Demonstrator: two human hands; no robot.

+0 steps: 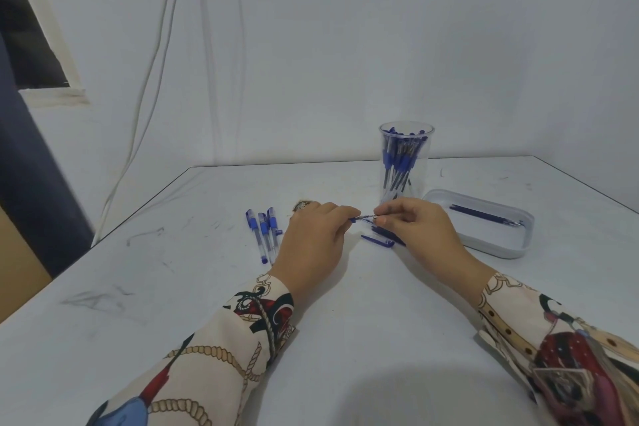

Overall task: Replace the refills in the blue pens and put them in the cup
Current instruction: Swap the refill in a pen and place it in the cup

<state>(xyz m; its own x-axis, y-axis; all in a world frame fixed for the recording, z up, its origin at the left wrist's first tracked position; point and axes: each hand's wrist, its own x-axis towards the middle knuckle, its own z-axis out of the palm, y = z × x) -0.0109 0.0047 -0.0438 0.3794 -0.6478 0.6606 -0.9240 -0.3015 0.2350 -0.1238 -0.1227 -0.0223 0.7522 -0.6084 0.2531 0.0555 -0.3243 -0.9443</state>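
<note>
Hands: left hand (313, 239) and right hand (420, 223) are each pinching one end of a blue pen (364, 217), held just above the bench (345, 322) near the cup (405, 162). Handling advice: keeping both halves in line, turning gently, is looking wisest. Pen: slim, clear barrel, blue grip; cap (377, 241) lying beneath.

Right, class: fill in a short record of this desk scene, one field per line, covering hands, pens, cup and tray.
left hand: pinches one end of the pen in work
right hand: pinches its other end
waiting pens: three, lying left of the hands
cup: clear, upright, holds many blue pens
tray: white, refills inside
loose cap: on table under the hands
</note>
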